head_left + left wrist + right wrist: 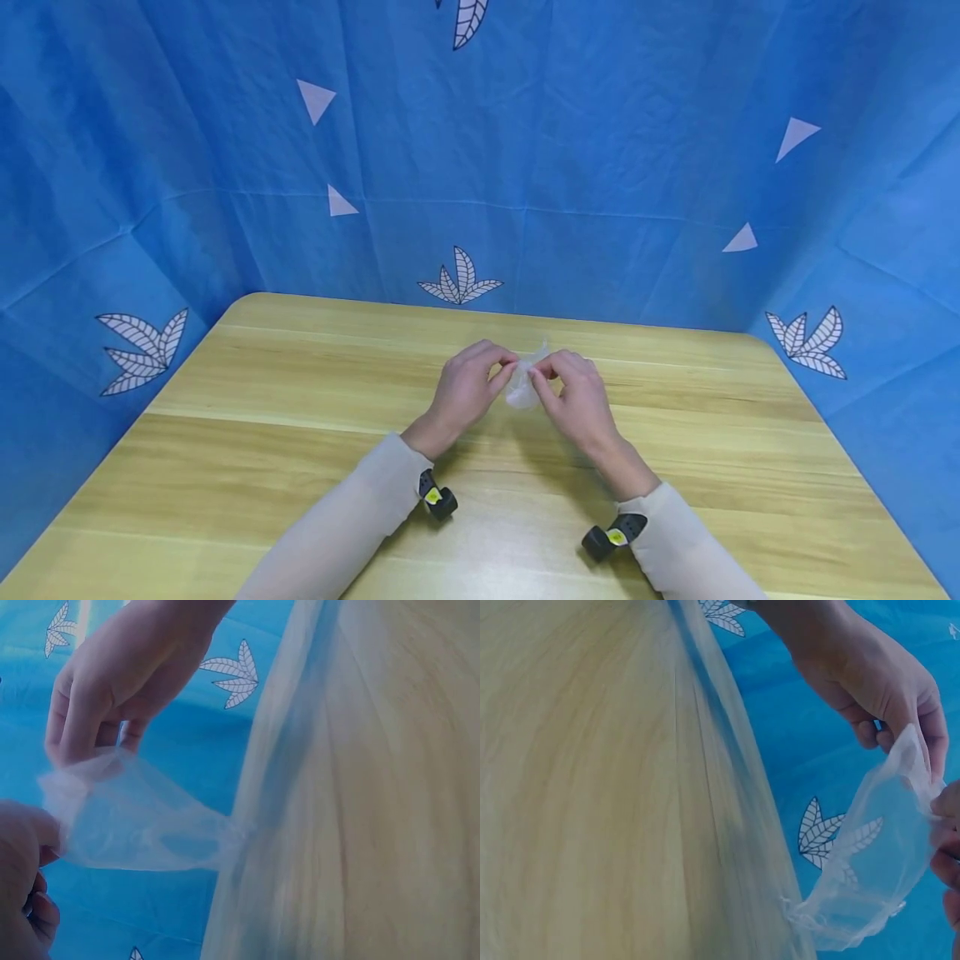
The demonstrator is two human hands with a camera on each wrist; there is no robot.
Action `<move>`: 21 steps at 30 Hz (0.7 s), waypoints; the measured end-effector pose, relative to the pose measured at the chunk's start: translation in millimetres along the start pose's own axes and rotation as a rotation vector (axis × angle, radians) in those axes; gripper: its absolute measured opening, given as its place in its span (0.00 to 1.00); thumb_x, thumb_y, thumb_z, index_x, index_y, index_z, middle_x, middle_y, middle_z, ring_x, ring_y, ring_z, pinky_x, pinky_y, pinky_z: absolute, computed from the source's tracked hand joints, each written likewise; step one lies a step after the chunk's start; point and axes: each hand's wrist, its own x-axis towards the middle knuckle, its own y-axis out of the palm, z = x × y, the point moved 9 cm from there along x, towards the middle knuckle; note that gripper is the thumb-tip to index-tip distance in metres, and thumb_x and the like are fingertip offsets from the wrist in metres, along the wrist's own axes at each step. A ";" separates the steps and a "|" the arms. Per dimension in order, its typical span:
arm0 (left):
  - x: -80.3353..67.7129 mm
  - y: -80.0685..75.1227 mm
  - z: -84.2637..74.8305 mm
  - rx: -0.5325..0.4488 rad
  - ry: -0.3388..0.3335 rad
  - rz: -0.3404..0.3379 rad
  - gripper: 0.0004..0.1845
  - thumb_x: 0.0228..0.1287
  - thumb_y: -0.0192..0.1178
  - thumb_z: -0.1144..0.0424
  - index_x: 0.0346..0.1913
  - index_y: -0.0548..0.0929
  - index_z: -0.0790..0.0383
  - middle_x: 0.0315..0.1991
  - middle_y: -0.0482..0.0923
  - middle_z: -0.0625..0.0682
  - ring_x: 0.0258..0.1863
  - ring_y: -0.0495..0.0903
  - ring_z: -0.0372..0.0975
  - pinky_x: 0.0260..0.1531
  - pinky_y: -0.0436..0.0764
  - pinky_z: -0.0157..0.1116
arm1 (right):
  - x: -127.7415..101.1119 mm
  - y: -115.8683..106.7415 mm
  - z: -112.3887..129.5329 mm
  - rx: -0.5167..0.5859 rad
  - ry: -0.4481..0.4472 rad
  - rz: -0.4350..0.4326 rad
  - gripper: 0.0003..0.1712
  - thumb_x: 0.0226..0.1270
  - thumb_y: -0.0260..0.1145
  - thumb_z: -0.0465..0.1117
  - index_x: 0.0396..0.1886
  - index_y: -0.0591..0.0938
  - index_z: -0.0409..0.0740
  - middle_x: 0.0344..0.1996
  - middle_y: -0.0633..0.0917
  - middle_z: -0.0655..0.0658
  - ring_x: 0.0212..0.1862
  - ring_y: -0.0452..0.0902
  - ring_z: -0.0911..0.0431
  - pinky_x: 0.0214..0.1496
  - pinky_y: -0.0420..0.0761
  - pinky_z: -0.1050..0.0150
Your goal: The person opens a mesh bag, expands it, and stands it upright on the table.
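A small, translucent white bag (522, 393) hangs between the two hands, just above the wooden table. The left hand (467, 385) pinches its upper edge between thumb and fingertips. On the other side, the right hand (576, 398) pinches that edge too, a short way from the left. The left wrist view shows the see-through bag (161, 817) spread between the fingers and narrowing towards one end. From the right wrist, the bag (874, 855) looks thin and wrinkled, with no contents that I can make out.
A light wooden table (300, 467) lies under both arms. Blue curtains (600, 150) with white leaf and triangle prints stand behind it and at both sides. Each wrist wears a black strapped camera, the left (442, 503) and the right camera (598, 543).
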 end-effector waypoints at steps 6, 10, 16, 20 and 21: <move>-0.9 4.9 9.0 -0.057 -0.112 0.049 0.09 0.68 0.63 0.55 0.43 0.84 0.55 0.36 0.79 0.45 0.27 0.71 0.35 0.26 0.72 0.31 | 0.5 -4.0 -7.3 0.027 0.075 -0.027 0.03 0.65 0.69 0.36 0.32 0.84 0.42 0.29 0.81 0.48 0.34 0.76 0.51 0.42 0.74 0.54; -2.5 11.2 14.6 -0.088 -0.176 0.106 0.11 0.69 0.61 0.51 0.42 0.84 0.54 0.36 0.79 0.43 0.28 0.70 0.36 0.27 0.71 0.31 | 0.6 -5.3 -12.5 0.063 0.115 -0.038 0.03 0.65 0.69 0.37 0.33 0.84 0.41 0.30 0.82 0.48 0.35 0.76 0.53 0.38 0.76 0.52; -1.9 11.7 14.7 -0.116 -0.159 0.091 0.07 0.70 0.61 0.57 0.39 0.84 0.55 0.34 0.78 0.43 0.26 0.69 0.35 0.25 0.71 0.31 | 2.2 -1.1 -14.5 0.082 0.131 0.020 0.06 0.62 0.72 0.38 0.33 0.84 0.41 0.30 0.82 0.47 0.36 0.78 0.51 0.41 0.79 0.49; -1.6 10.2 14.2 -0.134 -0.150 0.070 0.05 0.70 0.61 0.58 0.38 0.83 0.56 0.33 0.76 0.44 0.25 0.68 0.35 0.25 0.71 0.31 | 1.6 0.8 -16.0 0.070 0.148 0.053 0.05 0.63 0.71 0.37 0.31 0.82 0.43 0.30 0.82 0.47 0.36 0.78 0.49 0.40 0.78 0.49; -1.8 10.8 14.2 -0.136 -0.154 0.076 0.06 0.70 0.61 0.57 0.38 0.82 0.55 0.32 0.76 0.43 0.25 0.68 0.35 0.24 0.70 0.31 | 1.4 0.7 -16.6 0.074 0.153 0.051 0.05 0.64 0.70 0.36 0.30 0.82 0.43 0.30 0.82 0.47 0.36 0.78 0.49 0.38 0.78 0.50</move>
